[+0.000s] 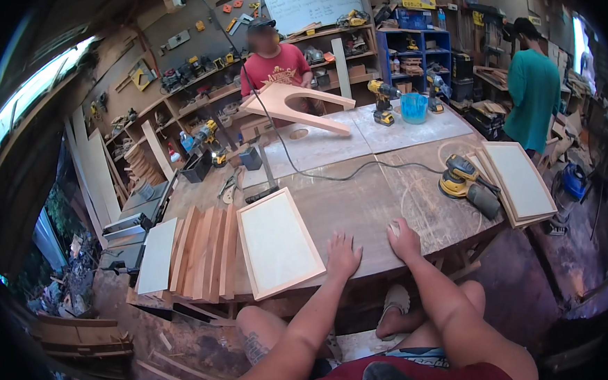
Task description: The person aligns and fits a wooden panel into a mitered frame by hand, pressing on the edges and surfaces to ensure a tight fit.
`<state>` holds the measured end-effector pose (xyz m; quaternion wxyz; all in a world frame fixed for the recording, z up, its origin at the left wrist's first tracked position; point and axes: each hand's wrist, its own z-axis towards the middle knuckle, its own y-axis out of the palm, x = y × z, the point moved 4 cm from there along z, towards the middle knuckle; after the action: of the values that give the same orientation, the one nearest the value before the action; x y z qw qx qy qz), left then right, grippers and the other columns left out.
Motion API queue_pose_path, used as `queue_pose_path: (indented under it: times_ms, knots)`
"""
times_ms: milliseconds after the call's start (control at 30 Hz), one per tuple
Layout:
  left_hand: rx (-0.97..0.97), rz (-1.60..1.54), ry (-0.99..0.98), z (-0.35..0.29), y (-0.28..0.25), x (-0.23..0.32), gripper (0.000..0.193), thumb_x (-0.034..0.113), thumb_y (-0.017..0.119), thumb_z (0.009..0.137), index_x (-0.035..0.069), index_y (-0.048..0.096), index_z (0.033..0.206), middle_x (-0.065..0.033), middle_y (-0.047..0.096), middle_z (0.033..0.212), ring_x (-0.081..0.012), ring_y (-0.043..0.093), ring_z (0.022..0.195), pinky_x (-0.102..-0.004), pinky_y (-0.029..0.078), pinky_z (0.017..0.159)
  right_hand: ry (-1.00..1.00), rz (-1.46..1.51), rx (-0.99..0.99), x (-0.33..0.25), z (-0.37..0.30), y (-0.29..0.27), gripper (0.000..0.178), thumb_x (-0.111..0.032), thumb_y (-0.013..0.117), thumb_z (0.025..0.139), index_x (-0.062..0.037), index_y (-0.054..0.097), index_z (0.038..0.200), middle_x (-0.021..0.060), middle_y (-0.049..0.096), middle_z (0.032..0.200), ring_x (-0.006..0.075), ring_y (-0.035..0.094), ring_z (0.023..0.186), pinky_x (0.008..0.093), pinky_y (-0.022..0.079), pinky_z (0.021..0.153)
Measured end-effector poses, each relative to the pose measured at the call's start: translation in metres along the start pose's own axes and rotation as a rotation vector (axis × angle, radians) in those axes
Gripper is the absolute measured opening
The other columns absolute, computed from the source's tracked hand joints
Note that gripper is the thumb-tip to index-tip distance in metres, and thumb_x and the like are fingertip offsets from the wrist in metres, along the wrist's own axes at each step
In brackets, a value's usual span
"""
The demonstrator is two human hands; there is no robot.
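Observation:
My left hand (343, 256) lies flat on the wooden worktable (361, 207), its fingers spread. It rests just right of a shallow wooden frame with a pale panel (279, 244). My right hand (406, 243) is on the table near the front edge, its fingers curled around a small pale piece that I cannot make out. To the right sits a yellow-and-black sander (467, 183) with a dark dust canister. Beside it a stack of similar framed panels (520, 180) reaches the table's right end.
Wooden strips (200, 255) and another pale panel (158, 258) lie at left. A dark cable (348, 179) crosses the table. Across it, a person in red (275, 66) holds a forked wooden piece (292, 107). Cordless drills (382, 101) and a blue tub (414, 106) stand behind. Another person (535, 92) stands right.

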<state>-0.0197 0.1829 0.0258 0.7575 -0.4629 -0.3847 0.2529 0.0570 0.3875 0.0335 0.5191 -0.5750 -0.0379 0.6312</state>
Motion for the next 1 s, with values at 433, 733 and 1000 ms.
queue_pose_path:
  times_ms: [433,733,1000]
  knots:
    - [-0.065,-0.126,-0.092,-0.005,-0.004,-0.01,0.06,0.031,0.065,0.089,0.006,0.047,0.141,-0.0209,0.052,0.14,-0.0363,0.042,0.138,-0.0522,0.026,0.117,-0.051,0.188,0.089,-0.058,0.047,-0.077,0.067,-0.036,0.063,0.091,-0.0058,0.039,0.146,0.0295,0.058,0.131,0.0447,0.058,0.118,0.0481,0.046,0.097]
    - [0.069,-0.124,-0.036,0.0,-0.009,-0.007,0.066,0.028,0.065,0.09,0.006,0.04,0.147,-0.0207,0.051,0.142,-0.0369,0.042,0.138,-0.0523,0.024,0.118,-0.149,-0.364,-0.462,-0.036,0.017,-0.005,0.06,-0.048,0.063,0.09,-0.0126,0.052,0.138,0.023,0.068,0.112,0.0412,0.066,0.101,0.0478,0.052,0.088]
    - [0.056,-0.135,-0.052,-0.004,-0.007,-0.005,0.071,0.031,0.065,0.089,0.004,0.037,0.149,-0.0189,0.049,0.145,-0.0365,0.04,0.139,-0.0521,0.023,0.118,-0.286,-0.29,-0.176,-0.029,-0.008,-0.004,0.044,-0.04,0.063,0.09,-0.011,0.056,0.123,0.0187,0.07,0.094,0.0414,0.067,0.085,0.0522,0.052,0.076]
